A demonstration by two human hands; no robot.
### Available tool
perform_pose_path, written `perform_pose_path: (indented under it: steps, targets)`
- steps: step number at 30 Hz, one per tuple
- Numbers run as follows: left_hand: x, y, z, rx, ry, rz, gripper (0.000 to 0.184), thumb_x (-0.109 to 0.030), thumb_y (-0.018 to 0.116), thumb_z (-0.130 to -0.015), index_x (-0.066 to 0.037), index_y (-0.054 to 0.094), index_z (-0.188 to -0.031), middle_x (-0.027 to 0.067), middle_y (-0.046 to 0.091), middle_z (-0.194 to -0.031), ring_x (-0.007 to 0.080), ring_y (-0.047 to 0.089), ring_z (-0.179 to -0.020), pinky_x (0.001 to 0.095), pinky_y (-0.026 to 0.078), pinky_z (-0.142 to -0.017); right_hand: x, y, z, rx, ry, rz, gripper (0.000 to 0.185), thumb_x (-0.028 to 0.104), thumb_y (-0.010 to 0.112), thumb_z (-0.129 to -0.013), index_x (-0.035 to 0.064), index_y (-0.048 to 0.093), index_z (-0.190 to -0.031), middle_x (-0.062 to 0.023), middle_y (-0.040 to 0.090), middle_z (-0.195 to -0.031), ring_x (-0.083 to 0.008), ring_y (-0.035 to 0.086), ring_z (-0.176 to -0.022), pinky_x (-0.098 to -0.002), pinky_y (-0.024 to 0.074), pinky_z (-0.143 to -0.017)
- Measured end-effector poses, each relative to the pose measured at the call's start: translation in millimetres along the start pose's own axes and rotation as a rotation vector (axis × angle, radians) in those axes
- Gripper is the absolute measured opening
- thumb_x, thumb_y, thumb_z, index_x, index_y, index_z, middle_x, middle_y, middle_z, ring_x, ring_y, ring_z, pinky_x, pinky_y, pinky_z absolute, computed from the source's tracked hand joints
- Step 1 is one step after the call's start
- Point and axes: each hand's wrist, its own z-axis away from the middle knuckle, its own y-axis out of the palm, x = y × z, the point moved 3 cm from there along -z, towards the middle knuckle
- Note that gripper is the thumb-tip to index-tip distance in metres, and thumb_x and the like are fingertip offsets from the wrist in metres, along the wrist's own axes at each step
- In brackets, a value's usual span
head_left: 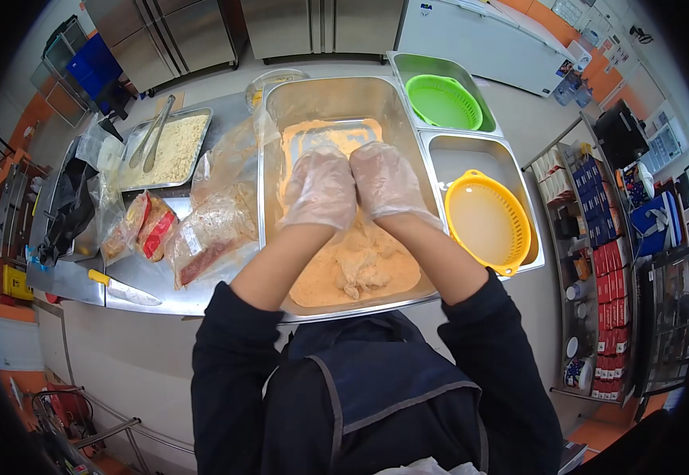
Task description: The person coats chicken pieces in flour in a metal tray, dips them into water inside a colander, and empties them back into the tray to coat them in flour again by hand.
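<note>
My left hand and my right hand, both in clear plastic gloves, are side by side inside a deep steel pan. Their backs face me, and the fingers point down toward orange breading flour, so the fingertips are hidden. Whether anything is held cannot be made out. Nearer to me, lumpy flour-coated pieces, perhaps chicken, lie in the flour. At the pan's far end the metal floor shows through a thin layer of flour.
Right of the pan, a green basket and a yellow basket sit in steel tubs. On the left are a tray of pale crumbs with tongs, bagged food and a yellow-handled knife. A stocked shelf stands right.
</note>
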Motion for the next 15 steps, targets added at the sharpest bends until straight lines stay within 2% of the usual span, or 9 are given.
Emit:
perform_pose_path:
  steps: [3, 5, 7, 8, 10, 13, 15]
  targets:
    - [36, 4, -9, -0.076, 0.083, 0.051, 0.011, -0.010, 0.057, -0.068, -0.003, 0.066, -0.072, 0.0169, 0.063, -0.077, 0.0310, 0.062, -0.081, 0.0390, 0.048, -0.074, -17, -11, -6, 0.049, -0.119, 0.190, 0.008, 0.008, 0.057, -0.069, 0.0037, 0.063, -0.070, -0.0194, 0.062, -0.077, -0.0341, 0.062, -0.078, -0.0384, 0.0500, -0.069]
    - [58, -3, -18, -0.108, 0.136, 0.067, 0.011, -0.011, 0.059, -0.067, -0.004, 0.066, -0.071, 0.0162, 0.062, -0.077, 0.0309, 0.061, -0.081, 0.0388, 0.048, -0.075, -29, -29, -13, 0.084, -0.150, 0.083, 0.007, 0.008, 0.058, -0.068, 0.0044, 0.063, -0.070, -0.0194, 0.061, -0.076, -0.0343, 0.061, -0.076, -0.0389, 0.0487, -0.068]
    - [72, -13, -31, 0.119, 0.249, 0.029, 0.010, -0.012, 0.062, -0.064, -0.006, 0.065, -0.071, 0.0138, 0.061, -0.075, 0.0298, 0.060, -0.078, 0.0374, 0.048, -0.070, -37, -46, -16, 0.116, -0.177, -0.028, 0.006, 0.009, 0.059, -0.067, 0.0050, 0.062, -0.071, -0.0194, 0.061, -0.076, -0.0344, 0.060, -0.075, -0.0394, 0.0474, -0.067]
    - [76, -21, -37, 0.118, 0.258, 0.026, 0.010, -0.012, 0.062, -0.064, -0.006, 0.065, -0.071, 0.0138, 0.061, -0.075, 0.0298, 0.060, -0.078, 0.0374, 0.048, -0.070, -40, -53, -16, 0.163, -0.157, -0.078, 0.009, 0.011, 0.060, -0.066, 0.0049, 0.062, -0.072, -0.0195, 0.060, -0.075, -0.0342, 0.059, -0.074, -0.0394, 0.0462, -0.066]
    - [78, -28, -46, 0.337, 0.253, 0.143, 0.013, -0.011, 0.065, -0.061, -0.006, 0.063, -0.073, 0.0125, 0.060, -0.077, 0.0288, 0.058, -0.074, 0.0362, 0.046, -0.065, -45, -71, -12, 0.208, -0.127, -0.129, 0.011, 0.012, 0.062, -0.065, 0.0047, 0.061, -0.073, -0.0195, 0.060, -0.075, -0.0341, 0.059, -0.073, -0.0393, 0.0451, -0.065]
    - [64, -47, -50, 0.280, 0.329, 0.077, 0.017, -0.010, 0.066, -0.060, -0.004, 0.062, -0.075, 0.0121, 0.059, -0.076, 0.0272, 0.057, -0.071, 0.0349, 0.043, -0.061, -55, -96, 2, 0.233, -0.032, -0.208, 0.009, 0.010, 0.058, -0.059, 0.0048, 0.062, -0.066, -0.0201, 0.058, -0.070, -0.0321, 0.058, -0.070, -0.0379, 0.0455, -0.065]
    - [51, -58, -53, 0.247, 0.383, 0.153, 0.016, -0.012, 0.063, -0.064, -0.004, 0.062, -0.077, 0.0139, 0.060, -0.077, 0.0298, 0.058, -0.073, 0.0363, 0.045, -0.063, -66, -111, 13, 0.112, -0.036, -0.218, 0.009, 0.012, 0.059, -0.061, 0.0047, 0.061, -0.066, -0.0197, 0.057, -0.068, -0.0316, 0.056, -0.067, -0.0370, 0.0450, -0.064]
